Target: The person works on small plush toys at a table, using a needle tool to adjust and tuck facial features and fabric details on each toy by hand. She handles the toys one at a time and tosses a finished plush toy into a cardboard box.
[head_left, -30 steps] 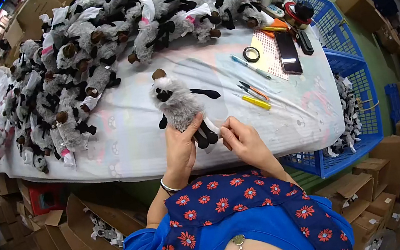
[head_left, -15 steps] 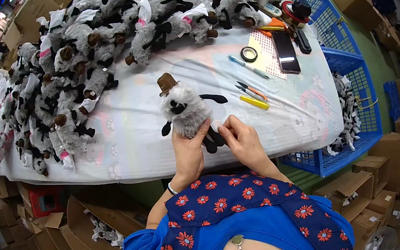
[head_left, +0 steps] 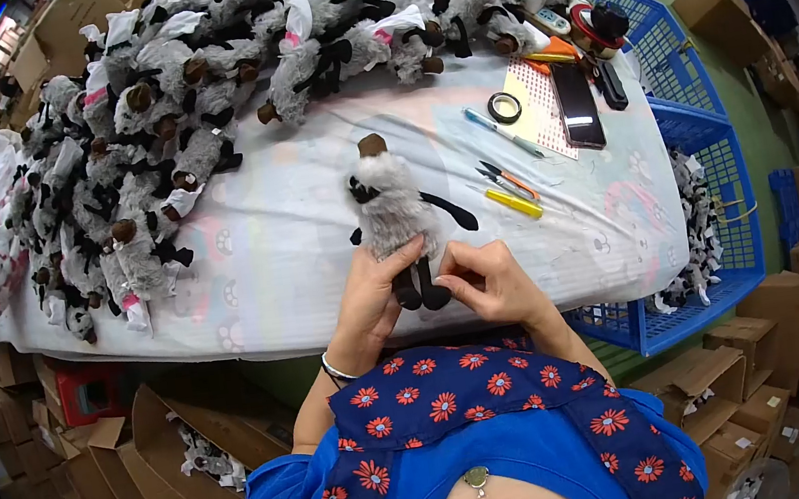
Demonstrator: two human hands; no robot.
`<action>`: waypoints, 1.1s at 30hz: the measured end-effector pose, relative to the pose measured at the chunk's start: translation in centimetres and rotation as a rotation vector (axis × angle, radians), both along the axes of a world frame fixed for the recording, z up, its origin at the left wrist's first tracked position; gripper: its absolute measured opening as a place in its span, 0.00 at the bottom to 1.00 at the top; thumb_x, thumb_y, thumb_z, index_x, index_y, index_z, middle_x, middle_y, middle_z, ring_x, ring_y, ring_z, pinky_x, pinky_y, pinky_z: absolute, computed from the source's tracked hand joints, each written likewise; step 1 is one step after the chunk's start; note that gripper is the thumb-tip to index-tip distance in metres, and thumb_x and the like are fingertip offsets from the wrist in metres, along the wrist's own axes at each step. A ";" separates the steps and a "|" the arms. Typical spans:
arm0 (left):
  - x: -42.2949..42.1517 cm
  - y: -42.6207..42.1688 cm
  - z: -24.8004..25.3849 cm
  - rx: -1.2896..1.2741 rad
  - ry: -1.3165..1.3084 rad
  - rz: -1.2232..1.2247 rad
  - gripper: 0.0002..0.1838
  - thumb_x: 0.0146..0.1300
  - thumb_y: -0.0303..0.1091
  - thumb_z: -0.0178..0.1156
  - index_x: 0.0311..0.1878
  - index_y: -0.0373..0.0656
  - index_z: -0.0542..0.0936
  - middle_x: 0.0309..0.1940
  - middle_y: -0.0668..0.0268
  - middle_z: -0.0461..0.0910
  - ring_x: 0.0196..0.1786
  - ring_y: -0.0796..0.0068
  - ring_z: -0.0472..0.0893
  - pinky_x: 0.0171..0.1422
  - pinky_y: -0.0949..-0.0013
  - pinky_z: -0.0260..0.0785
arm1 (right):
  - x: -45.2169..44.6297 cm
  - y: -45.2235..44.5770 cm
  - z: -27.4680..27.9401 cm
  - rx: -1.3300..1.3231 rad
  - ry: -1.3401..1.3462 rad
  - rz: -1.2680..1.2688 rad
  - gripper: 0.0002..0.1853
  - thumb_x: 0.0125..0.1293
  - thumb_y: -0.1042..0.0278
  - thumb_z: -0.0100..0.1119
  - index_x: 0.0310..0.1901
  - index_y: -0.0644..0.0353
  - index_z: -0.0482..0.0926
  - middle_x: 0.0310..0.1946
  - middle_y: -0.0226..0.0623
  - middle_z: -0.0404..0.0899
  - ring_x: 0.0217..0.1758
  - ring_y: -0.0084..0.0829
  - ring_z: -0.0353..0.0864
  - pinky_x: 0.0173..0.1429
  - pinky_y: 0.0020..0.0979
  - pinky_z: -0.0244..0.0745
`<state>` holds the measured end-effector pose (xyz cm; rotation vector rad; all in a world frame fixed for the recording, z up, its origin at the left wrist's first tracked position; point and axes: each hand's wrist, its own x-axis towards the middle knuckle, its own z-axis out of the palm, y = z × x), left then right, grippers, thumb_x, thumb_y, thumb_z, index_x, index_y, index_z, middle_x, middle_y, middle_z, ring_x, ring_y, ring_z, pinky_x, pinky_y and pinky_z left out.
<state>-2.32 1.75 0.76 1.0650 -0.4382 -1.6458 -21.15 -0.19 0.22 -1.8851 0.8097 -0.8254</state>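
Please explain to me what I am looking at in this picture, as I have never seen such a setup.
There is no robot here: a camera worn on a person's head looks forward and down at two bare hands. The left hand holds a grey plush toy with black limbs and a brown hat. The right hand has its fingertips by the toy's foot; whether they pinch anything is too small to tell. On the cloth-covered table lie many similar toys, a roll of black tape, a phone and a yellow tool. Beside the table stand blue crates.
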 end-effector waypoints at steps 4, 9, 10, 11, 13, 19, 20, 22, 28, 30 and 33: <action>1.0 -0.5 -0.7 -0.103 0.170 0.047 0.14 0.67 0.22 0.61 0.54 0.36 0.77 0.48 0.62 0.82 0.48 0.77 0.80 0.55 0.76 0.71 | 0.0 0.2 0.9 0.190 -0.005 -0.161 0.02 0.64 0.81 0.57 0.34 0.64 0.75 0.20 0.28 0.76 0.19 0.20 0.68 0.26 0.20 0.60; -0.1 -0.5 -1.0 -0.246 -0.024 0.224 0.14 0.68 0.21 0.60 0.55 0.34 0.76 0.49 0.61 0.81 0.49 0.76 0.80 0.57 0.74 0.70 | 1.6 1.1 3.0 0.193 -0.242 -0.216 0.02 0.65 0.80 0.58 0.35 0.64 0.76 0.20 0.30 0.78 0.18 0.21 0.70 0.26 0.20 0.63; -0.1 -0.4 -0.9 -0.248 -0.034 0.213 0.14 0.68 0.21 0.60 0.55 0.33 0.75 0.50 0.61 0.81 0.49 0.76 0.80 0.57 0.74 0.70 | 1.7 1.0 2.7 0.169 -0.145 -0.244 0.02 0.65 0.79 0.58 0.35 0.63 0.76 0.20 0.30 0.78 0.18 0.21 0.70 0.26 0.20 0.63; -0.2 -0.2 -0.9 -0.249 -0.043 0.206 0.14 0.68 0.21 0.60 0.55 0.32 0.75 0.50 0.60 0.81 0.50 0.75 0.80 0.57 0.74 0.70 | 1.9 0.8 2.2 0.146 -0.047 -0.269 0.02 0.66 0.78 0.58 0.35 0.63 0.76 0.20 0.30 0.78 0.18 0.21 0.71 0.26 0.20 0.64; -0.1 0.0 -0.9 -0.249 -0.063 0.200 0.15 0.68 0.21 0.60 0.56 0.31 0.74 0.51 0.60 0.80 0.50 0.75 0.80 0.57 0.74 0.71 | 2.1 0.4 1.7 0.098 0.149 -0.309 0.02 0.66 0.77 0.59 0.35 0.63 0.77 0.20 0.31 0.78 0.18 0.21 0.71 0.27 0.21 0.64; -0.2 0.2 -1.0 -0.204 -0.058 0.186 0.13 0.67 0.22 0.62 0.53 0.30 0.76 0.48 0.59 0.81 0.48 0.75 0.80 0.54 0.76 0.71 | 2.1 0.8 1.3 0.123 0.180 -0.335 0.04 0.66 0.75 0.60 0.34 0.62 0.76 0.19 0.31 0.79 0.18 0.21 0.71 0.26 0.22 0.65; -0.4 0.3 -0.9 -0.199 -0.088 0.193 0.13 0.66 0.22 0.62 0.51 0.30 0.76 0.47 0.59 0.82 0.47 0.75 0.81 0.53 0.76 0.71 | 2.1 0.9 1.2 0.124 0.178 -0.348 0.04 0.66 0.75 0.60 0.34 0.63 0.76 0.18 0.31 0.78 0.18 0.21 0.71 0.26 0.22 0.64; -1.0 0.6 -0.8 -0.192 -0.149 0.209 0.12 0.65 0.22 0.64 0.49 0.29 0.77 0.44 0.60 0.83 0.45 0.76 0.81 0.50 0.78 0.71 | 2.4 1.0 0.9 0.124 0.173 -0.371 0.05 0.66 0.75 0.61 0.33 0.63 0.76 0.18 0.31 0.78 0.17 0.22 0.70 0.25 0.22 0.64; -1.9 1.1 -0.6 -0.179 -0.163 0.185 0.09 0.63 0.23 0.65 0.45 0.29 0.80 0.39 0.60 0.84 0.40 0.77 0.82 0.45 0.79 0.71 | 2.7 0.6 0.1 0.007 0.114 -0.374 0.05 0.62 0.76 0.64 0.32 0.63 0.76 0.18 0.29 0.78 0.17 0.21 0.68 0.25 0.22 0.62; -1.5 0.9 -0.7 -0.151 -0.139 0.162 0.10 0.63 0.23 0.65 0.45 0.29 0.80 0.39 0.60 0.84 0.39 0.77 0.82 0.45 0.80 0.71 | 2.2 0.4 0.3 -0.027 0.118 -0.314 0.06 0.61 0.74 0.65 0.31 0.62 0.76 0.18 0.29 0.78 0.16 0.23 0.68 0.24 0.23 0.62; -0.6 0.7 -1.1 -0.070 -0.066 0.098 0.10 0.63 0.22 0.65 0.46 0.29 0.80 0.40 0.60 0.84 0.39 0.78 0.82 0.44 0.80 0.71 | 1.3 0.2 0.8 -0.129 0.125 -0.129 0.09 0.59 0.69 0.69 0.30 0.59 0.77 0.17 0.29 0.78 0.15 0.27 0.69 0.24 0.28 0.63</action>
